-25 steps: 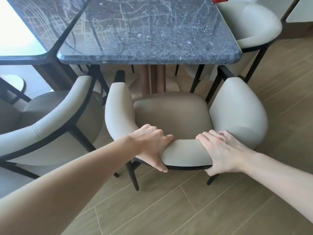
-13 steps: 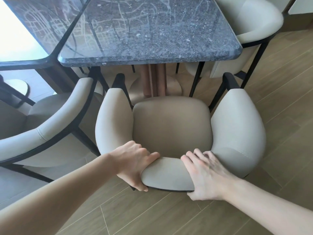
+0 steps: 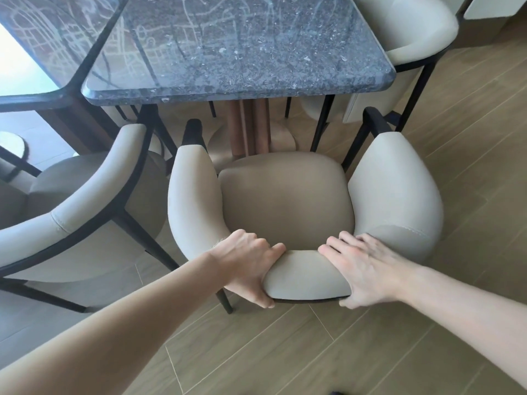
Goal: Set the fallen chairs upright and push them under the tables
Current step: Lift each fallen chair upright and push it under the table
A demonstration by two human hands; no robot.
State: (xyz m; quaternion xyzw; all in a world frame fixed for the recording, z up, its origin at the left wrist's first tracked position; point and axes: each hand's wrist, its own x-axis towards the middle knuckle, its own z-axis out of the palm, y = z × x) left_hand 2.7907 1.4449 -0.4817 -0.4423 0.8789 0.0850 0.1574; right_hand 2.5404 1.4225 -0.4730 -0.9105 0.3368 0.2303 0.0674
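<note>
We are holding the chair (image 3: 285, 206) by the top of its curved backrest (image 3: 306, 276), nearest to us. Our left hand (image 3: 248, 269) is making a closed grip on the backrest, fingers curling over the inner side and thumb wrapping under the lower edge. Our right hand (image 3: 368, 270) is gripping beside it, fingers lying over the top toward the seat and thumb hooking beneath the black frame. The chair is standing upright on the wooden floor (image 3: 285, 352), its seat just short of the worktop (image 3: 242, 52), with only the front tips of its arms nearing the worktop's near edge. A second chair (image 3: 71, 212) is standing to the left, and a third chair (image 3: 410, 27) is sitting at the worktop's far right corner.
</note>
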